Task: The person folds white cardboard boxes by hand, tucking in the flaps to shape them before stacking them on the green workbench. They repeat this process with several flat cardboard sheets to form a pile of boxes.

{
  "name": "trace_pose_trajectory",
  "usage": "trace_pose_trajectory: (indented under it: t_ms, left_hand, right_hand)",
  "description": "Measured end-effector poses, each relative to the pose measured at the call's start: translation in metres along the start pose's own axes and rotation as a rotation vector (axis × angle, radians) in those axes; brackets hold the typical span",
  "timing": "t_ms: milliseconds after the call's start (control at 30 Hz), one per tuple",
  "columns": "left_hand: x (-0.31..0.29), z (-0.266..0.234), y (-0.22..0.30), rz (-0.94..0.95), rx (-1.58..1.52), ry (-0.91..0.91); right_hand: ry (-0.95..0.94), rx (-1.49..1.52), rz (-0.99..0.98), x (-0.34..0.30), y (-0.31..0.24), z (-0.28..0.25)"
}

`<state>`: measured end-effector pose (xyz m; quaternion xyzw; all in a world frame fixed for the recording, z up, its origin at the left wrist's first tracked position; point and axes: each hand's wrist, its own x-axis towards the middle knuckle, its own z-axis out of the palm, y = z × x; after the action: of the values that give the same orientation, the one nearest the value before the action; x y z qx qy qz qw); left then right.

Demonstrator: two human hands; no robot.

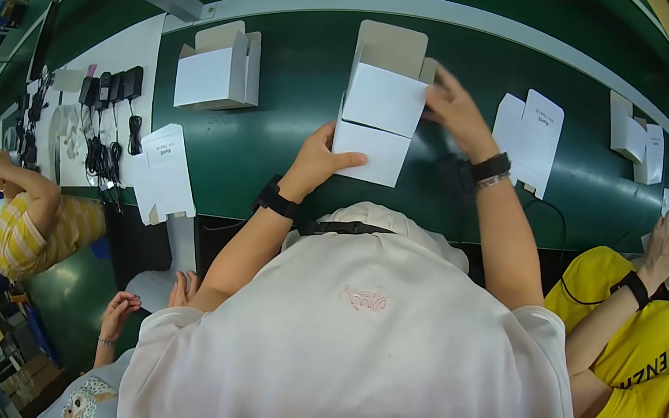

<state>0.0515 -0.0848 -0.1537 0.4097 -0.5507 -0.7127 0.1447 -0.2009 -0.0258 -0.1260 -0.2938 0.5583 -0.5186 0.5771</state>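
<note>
An open white carton (384, 100) stands on the green table in front of me, its pale grey inside facing up. A raised flap (391, 44) rises at its far side. Nearer me, a white panel (369, 154) lies below a dark line; whether it is part of the same carton I cannot tell. My left hand (320, 163) grips this panel at its left edge, thumb across the front. Beside the carton's upper right corner is my right hand (458, 116), touching or very close to a small side flap. Motion blurs its fingers, so their grip is unclear.
Another open white carton (216, 76) stands to the left. Flat white cartons lie at left (165, 172) and right (536, 142). Black power adapters with cables (112, 87) rest on a white sheet. Co-workers sit at both sides, one in a yellow top (637, 370).
</note>
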Motion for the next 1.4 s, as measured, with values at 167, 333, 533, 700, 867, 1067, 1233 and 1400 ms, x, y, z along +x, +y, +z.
trace_pose_trajectory:
  t_ms: [167,333,533,700,867,1067,1233,1400]
  left_hand:
    - [0.006,0.001,0.017,0.066,0.110,-0.082]
    - [0.012,0.002,0.018,0.110,0.203,-0.109]
    - [0.010,0.019,0.011,0.091,0.271,-0.164]
    - [0.039,0.014,0.008,0.049,0.122,0.168]
    - [0.052,-0.013,0.012,0.101,0.322,0.223]
    - [0.019,0.014,0.043,0.427,0.641,0.530]
    - [-0.003,0.037,0.059,0.512,0.616,0.424]
    - [-0.016,0.041,0.061,0.289,0.236,0.083]
  right_hand:
    - [-0.009,-0.211,-0.147,-0.001,-0.001,0.004]
    - [-0.054,-0.318,-0.089,-0.001,-0.010,0.000]
    - [0.109,-0.445,-0.156,0.009,0.018,0.014]
    - [0.418,-0.818,-0.421,-0.001,0.019,-0.006]
    - [1.203,-1.219,0.121,-0.075,0.009,-0.105]
    - [1.151,-0.996,0.462,-0.113,0.041,-0.145]
    - [1.292,-0.952,0.252,-0.129,0.032,-0.158]
    - [0.820,-0.178,-0.176,-0.167,-0.052,-0.113]
